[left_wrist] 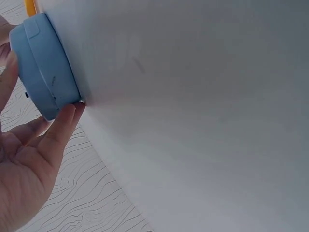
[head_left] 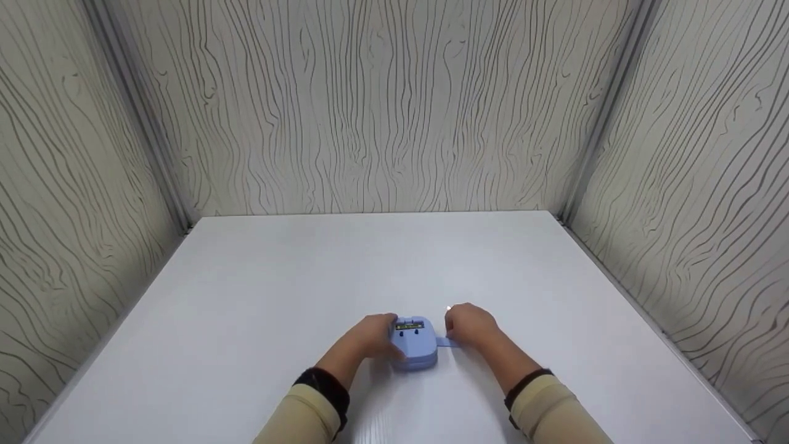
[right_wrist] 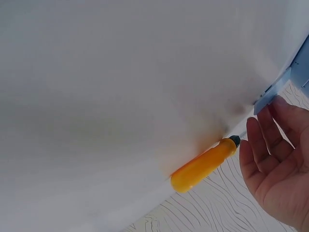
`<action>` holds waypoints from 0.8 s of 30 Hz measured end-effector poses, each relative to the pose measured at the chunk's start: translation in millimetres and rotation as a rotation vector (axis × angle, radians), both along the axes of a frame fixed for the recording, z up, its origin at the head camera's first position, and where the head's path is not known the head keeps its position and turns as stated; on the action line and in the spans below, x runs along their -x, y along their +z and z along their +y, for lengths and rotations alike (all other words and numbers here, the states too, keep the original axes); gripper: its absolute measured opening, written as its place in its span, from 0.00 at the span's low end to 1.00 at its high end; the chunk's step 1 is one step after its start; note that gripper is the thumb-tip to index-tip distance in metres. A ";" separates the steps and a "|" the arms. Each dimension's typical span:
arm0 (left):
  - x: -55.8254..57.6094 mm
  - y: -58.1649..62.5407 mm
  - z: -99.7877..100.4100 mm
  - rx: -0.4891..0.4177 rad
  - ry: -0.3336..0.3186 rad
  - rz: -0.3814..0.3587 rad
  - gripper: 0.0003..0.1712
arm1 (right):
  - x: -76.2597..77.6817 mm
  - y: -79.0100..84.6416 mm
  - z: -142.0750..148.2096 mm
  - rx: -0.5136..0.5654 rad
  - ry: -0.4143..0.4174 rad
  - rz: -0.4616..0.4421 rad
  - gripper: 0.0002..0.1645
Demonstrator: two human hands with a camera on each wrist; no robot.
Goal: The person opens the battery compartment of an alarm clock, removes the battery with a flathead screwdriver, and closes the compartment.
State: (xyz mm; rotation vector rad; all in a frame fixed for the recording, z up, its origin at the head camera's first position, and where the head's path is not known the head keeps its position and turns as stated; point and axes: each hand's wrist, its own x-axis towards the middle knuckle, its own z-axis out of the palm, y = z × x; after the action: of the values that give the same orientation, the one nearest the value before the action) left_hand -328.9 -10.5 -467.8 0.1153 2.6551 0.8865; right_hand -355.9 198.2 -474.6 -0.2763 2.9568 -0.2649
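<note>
A light-blue rounded case (head_left: 418,348) sits on the white table, with two small black knobs and a dark label strip on top. My left hand (head_left: 373,336) grips its left side, the thumb near the front and fingers at the back. In the left wrist view, fingertips touch the lower side wall of the case (left_wrist: 48,67). A flat blue tab (right_wrist: 271,94) sticks out from the right side of the case. My right hand (head_left: 471,325) pinches this tab between thumb and fingers. An orange-handled screwdriver (right_wrist: 205,164) lies close to the right fingers; in the head view it is hidden.
The white table (head_left: 277,271) spreads around both hands. Wood-grain patterned panels (head_left: 370,105) stand at its back, left and right, with grey metal posts (head_left: 607,117) in the back corners.
</note>
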 end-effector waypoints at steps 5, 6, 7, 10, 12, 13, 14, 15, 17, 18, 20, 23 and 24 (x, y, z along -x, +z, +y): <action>-0.5 0.7 -1.7 0.000 -0.020 0.014 0.51 | 0.9 3.6 2.0 0.001 0.000 0.010 0.03; -0.5 0.5 -2.4 0.001 -0.031 0.024 0.51 | 0.8 4.3 2.6 0.000 0.008 0.019 0.03; -0.7 0.3 -3.0 0.003 -0.043 0.035 0.51 | 1.2 4.8 3.2 -0.001 0.015 0.030 0.03; -0.6 0.0 -4.6 0.009 -0.078 0.064 0.51 | 1.9 6.2 4.7 -0.011 0.032 0.062 0.03; -0.5 -0.1 -4.9 0.010 -0.089 0.073 0.51 | 2.2 7.3 5.6 -0.018 0.034 0.073 0.04; -0.6 0.1 -4.8 0.008 -0.089 0.070 0.51 | 2.7 7.6 6.1 -0.020 0.031 0.074 0.03; -0.6 0.5 -4.5 0.009 -0.086 0.067 0.51 | 2.9 8.2 6.6 -0.020 0.026 0.072 0.03; -0.7 0.6 -4.2 0.010 -0.082 0.063 0.51 | 2.9 8.7 7.2 -0.020 0.022 0.073 0.03; -0.8 1.1 -3.4 0.012 -0.071 0.056 0.51 | 3.1 10.0 8.7 -0.015 0.016 0.075 0.03; -0.9 1.1 -3.0 0.013 -0.065 0.052 0.51 | 3.2 10.9 9.6 -0.009 0.009 0.073 0.03; -1.1 1.3 -2.6 0.015 -0.057 0.046 0.51 | 3.9 11.5 12.2 0.000 -0.004 0.077 0.02; -0.9 1.2 -2.4 0.011 -0.049 0.040 0.51 | 5.2 11.9 17.0 -0.003 -0.023 0.080 0.02; -0.9 1.0 -2.3 0.009 -0.048 0.038 0.51 | 5.7 12.0 18.7 -0.007 -0.029 0.080 0.02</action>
State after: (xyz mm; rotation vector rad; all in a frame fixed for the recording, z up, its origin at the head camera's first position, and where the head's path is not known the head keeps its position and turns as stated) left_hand -328.0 -12.8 -466.8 0.1945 2.6790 0.8650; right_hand -361.6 216.9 -462.6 -0.2491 3.0421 -0.2528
